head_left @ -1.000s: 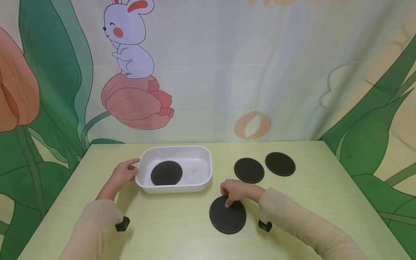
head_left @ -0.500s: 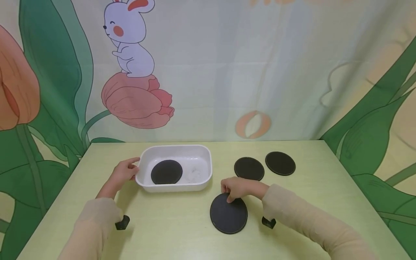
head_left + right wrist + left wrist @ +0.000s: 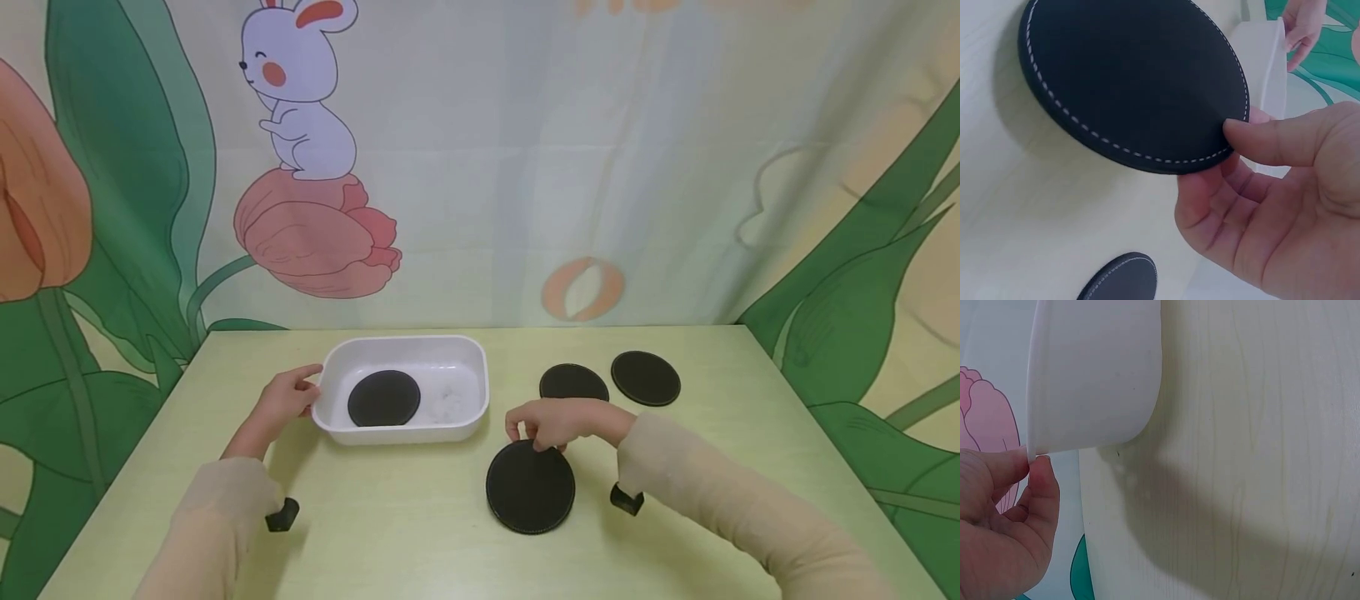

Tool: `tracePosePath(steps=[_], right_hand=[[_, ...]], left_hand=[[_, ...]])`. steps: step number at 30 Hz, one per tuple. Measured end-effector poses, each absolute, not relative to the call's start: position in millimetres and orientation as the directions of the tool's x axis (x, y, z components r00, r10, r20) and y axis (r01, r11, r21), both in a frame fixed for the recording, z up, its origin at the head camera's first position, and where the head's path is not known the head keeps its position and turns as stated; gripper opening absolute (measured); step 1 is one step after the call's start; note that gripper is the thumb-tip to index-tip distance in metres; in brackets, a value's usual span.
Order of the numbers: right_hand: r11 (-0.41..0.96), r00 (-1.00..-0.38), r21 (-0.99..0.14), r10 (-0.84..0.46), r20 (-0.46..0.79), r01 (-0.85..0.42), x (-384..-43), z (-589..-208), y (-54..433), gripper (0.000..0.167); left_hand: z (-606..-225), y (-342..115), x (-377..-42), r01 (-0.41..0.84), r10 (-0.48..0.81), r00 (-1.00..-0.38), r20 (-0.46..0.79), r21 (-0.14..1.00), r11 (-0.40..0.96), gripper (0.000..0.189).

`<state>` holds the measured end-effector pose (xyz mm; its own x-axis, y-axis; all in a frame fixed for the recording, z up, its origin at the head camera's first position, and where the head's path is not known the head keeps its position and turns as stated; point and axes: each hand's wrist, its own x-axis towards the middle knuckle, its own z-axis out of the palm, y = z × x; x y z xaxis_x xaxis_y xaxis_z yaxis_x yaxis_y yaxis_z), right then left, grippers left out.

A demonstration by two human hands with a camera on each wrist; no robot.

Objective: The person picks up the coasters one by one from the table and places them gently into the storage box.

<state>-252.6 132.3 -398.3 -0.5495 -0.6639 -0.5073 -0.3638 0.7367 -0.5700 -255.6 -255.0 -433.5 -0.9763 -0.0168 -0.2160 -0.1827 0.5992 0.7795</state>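
Observation:
My right hand (image 3: 557,420) pinches a round black coaster (image 3: 531,487) at its far edge, thumb on the upper face and fingers beneath. In the right wrist view the coaster (image 3: 1135,81) shows pale stitching round its rim and is tilted over the table. At the left end of a white rectangular dish (image 3: 472,429), my left hand (image 3: 288,394) pinches the rim between thumb and fingers, seen closely in the left wrist view on the dish wall (image 3: 1097,375). Inside the dish, toward its left side, lies another black coaster (image 3: 384,398).
Two more black coasters lie at the back right: one (image 3: 573,382) partly hidden behind my right hand, the other (image 3: 646,378) farther right. The pale wood-grain table (image 3: 390,533) ends at a printed curtain (image 3: 465,208) with a rabbit and flowers.
The right hand has moved slightly away from me and to the right, with the pinched coaster's far edge raised. The left hand and the dish stay in place.

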Motion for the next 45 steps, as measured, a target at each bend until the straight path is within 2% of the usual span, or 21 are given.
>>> tracePosePath(steps=[10,18,23,34,39,45], right_hand=[[0.729,-0.544,-0.557,-0.677,-0.495,-0.399,-257.2,-365.5,128.8,0.029],[0.668,-0.526,-0.639,-0.725,-0.445,-0.382,-272.8,-344.3,117.7,0.025],[0.616,-0.538,-0.704,-0.75,-0.386,-0.353,-281.7,-338.9,108.8,0.023],[0.505,-0.656,-0.829,-0.714,-0.247,-0.238,-297.8,-339.6,87.9,0.023],[0.427,-0.721,-0.896,-0.658,-0.217,-0.12,-305.7,-345.6,75.0,0.024],[0.363,-0.789,-0.931,-0.566,-0.24,0.023,-313.1,-355.8,56.8,0.025]], left_hand=[[-431.4,-256.5,-252.9,-0.176,-0.016,-0.978,-0.21,0.778,0.603,0.047],[-432.7,-257.9,-254.8,-0.187,-0.025,-0.976,-0.215,0.777,0.601,0.047],[-432.1,-256.9,-254.1,-0.184,-0.021,-0.976,-0.215,0.78,0.598,0.048],[-431.9,-256.1,-254.4,-0.187,-0.025,-0.976,-0.215,0.782,0.595,0.047],[-431.6,-255.3,-255.0,-0.203,-0.038,-0.974,-0.225,0.776,0.597,0.048],[-431.0,-254.6,-255.7,-0.215,-0.046,-0.971,-0.235,0.771,0.599,0.048]])
